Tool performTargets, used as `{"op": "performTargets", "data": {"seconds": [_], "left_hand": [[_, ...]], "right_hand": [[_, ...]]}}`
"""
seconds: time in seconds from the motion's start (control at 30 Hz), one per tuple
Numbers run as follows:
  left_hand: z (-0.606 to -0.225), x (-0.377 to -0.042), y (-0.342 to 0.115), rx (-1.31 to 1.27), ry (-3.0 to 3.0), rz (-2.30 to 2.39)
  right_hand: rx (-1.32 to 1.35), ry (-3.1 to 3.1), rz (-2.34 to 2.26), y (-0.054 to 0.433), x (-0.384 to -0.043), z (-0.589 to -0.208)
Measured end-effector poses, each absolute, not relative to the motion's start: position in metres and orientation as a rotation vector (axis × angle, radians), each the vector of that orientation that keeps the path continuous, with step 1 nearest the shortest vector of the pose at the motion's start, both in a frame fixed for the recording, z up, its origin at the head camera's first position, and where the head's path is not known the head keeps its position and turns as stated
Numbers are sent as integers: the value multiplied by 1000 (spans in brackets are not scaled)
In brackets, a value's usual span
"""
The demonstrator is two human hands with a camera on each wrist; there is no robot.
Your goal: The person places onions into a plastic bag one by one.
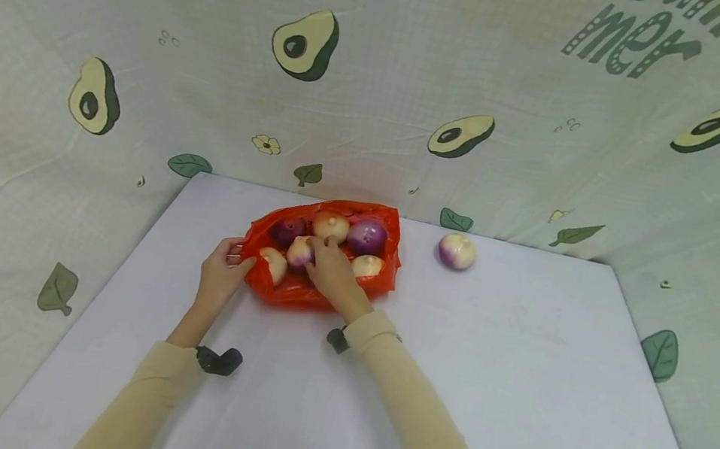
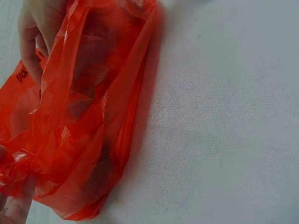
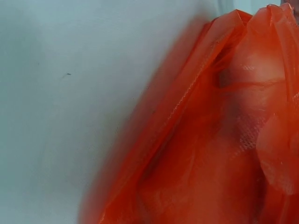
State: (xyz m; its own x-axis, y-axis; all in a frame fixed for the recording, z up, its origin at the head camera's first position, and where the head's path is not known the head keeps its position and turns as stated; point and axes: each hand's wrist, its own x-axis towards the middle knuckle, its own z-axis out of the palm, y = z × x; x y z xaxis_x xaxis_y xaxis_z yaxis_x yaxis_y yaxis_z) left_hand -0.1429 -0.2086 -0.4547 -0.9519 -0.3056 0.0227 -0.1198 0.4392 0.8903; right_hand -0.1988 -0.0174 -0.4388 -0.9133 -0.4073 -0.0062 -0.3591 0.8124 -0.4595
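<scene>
A red plastic bag [image 1: 305,298] lies opened out on the table, holding several round turnips in purple and cream. My right hand [image 1: 334,274] reaches into it and grips a purple-and-cream turnip [image 1: 299,253] near the middle. At the bag's left edge my left hand [image 1: 225,276] pinches the plastic between thumb and fingers; the left wrist view shows the thumb [image 2: 23,198] against bunched film. Around the gripped turnip sit a purple turnip [image 1: 367,237] and a cream one [image 1: 330,225]. In the right wrist view the bag [image 3: 201,172] hides the right hand.
One loose turnip [image 1: 456,252] rests on the white table [image 1: 519,367], right of the bag near the back edge. Behind and beside the table hangs a pale cloth [image 1: 374,120] printed with avocados and leaves.
</scene>
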Motion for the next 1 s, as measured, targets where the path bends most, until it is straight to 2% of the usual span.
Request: {"op": "performTargets", "data": {"seconds": [0.43,0.77,1.0], "left_hand": [[-452,-141,-209,382,-2498,-1516],[-452,-141,-211,386,-2517,-1511],[-453,-142,-210,378,-2509,-1525]], "right_hand": [[-634,2906,-732,-4,-201,-428],[-625,2904,-1094,34,-204,-402],[-623,2979,-1174,65,-207,-394]]}}
